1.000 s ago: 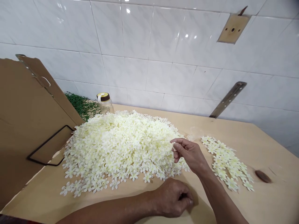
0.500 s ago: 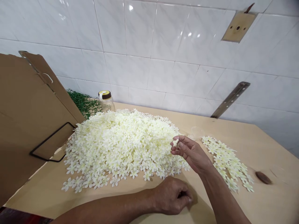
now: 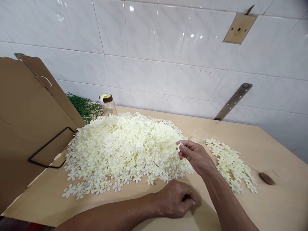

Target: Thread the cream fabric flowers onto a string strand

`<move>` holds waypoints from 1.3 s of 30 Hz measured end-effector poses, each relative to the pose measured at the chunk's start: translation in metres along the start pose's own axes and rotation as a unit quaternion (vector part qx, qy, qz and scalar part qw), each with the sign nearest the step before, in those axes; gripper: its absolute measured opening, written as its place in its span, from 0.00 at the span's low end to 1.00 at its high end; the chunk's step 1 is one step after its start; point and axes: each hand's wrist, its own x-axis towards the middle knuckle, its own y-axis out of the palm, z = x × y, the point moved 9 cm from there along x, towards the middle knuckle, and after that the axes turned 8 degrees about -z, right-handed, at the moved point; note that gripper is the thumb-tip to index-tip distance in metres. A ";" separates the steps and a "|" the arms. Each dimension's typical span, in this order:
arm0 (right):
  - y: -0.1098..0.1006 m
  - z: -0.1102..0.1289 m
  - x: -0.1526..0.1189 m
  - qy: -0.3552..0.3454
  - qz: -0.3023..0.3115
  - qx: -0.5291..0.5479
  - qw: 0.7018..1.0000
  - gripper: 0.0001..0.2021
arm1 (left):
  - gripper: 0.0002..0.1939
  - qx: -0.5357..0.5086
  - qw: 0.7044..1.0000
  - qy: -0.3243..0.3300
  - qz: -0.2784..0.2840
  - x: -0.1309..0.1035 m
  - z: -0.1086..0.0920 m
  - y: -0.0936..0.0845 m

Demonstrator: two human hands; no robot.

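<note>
A big heap of pale yellow-white artificial flowers [image 3: 125, 144] covers the middle of the table. My right hand [image 3: 192, 154] is raised at the heap's right edge, pinching a small white piece [image 3: 179, 147] between thumb and fingers. My left hand [image 3: 176, 199] rests on the table in front of the heap, its fingers curled closed; whatever they hold, if anything, is hidden. To the right of my right hand, a smaller patch of flowers [image 3: 231, 163] lies spread flat.
A cardboard box [image 3: 31, 128] with a black wire frame [image 3: 48, 147] stands at the left. Behind the heap are a bottle [image 3: 107, 104] and green netting [image 3: 84, 107]. A dark oval object [image 3: 266, 178] lies right. A metal bracket [image 3: 233, 101] leans at the tiled wall.
The view has shifted slightly. The fingers of my right hand have closed more around the small white piece, which is turned differently. My left hand stays in the same pose.
</note>
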 end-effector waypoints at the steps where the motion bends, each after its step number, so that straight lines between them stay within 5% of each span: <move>1: 0.001 0.000 0.000 -0.001 0.001 -0.001 1.000 0.16 | 0.10 -0.003 1.000 -0.004 0.000 0.000 0.000 0.000; 12: 0.004 0.004 0.000 -0.018 0.024 0.046 0.998 0.13 | 0.08 -0.098 0.991 -0.054 -0.074 -0.001 -0.008 -0.018; 18: 0.001 0.012 -0.001 -0.024 0.022 0.078 0.996 0.16 | 0.07 -0.045 0.973 0.037 -0.225 0.003 -0.054 -0.087; 22: 0.002 0.007 -0.001 0.004 0.033 0.086 0.996 0.15 | 0.15 -0.088 0.946 -0.027 -0.310 0.017 -0.044 -0.133; 26: 0.009 0.000 -0.002 0.015 0.044 0.074 0.996 0.19 | 0.23 -0.162 0.947 -0.097 -0.260 0.034 -0.015 -0.129; 30: 0.020 -0.007 -0.003 0.011 0.049 0.076 0.996 0.19 | 0.24 -0.204 0.924 -0.133 -0.296 0.028 0.010 -0.126; 39: 0.033 -0.023 -0.005 0.007 0.027 0.021 0.999 0.23 | 0.18 -0.127 0.935 -0.091 -0.319 0.015 0.010 -0.131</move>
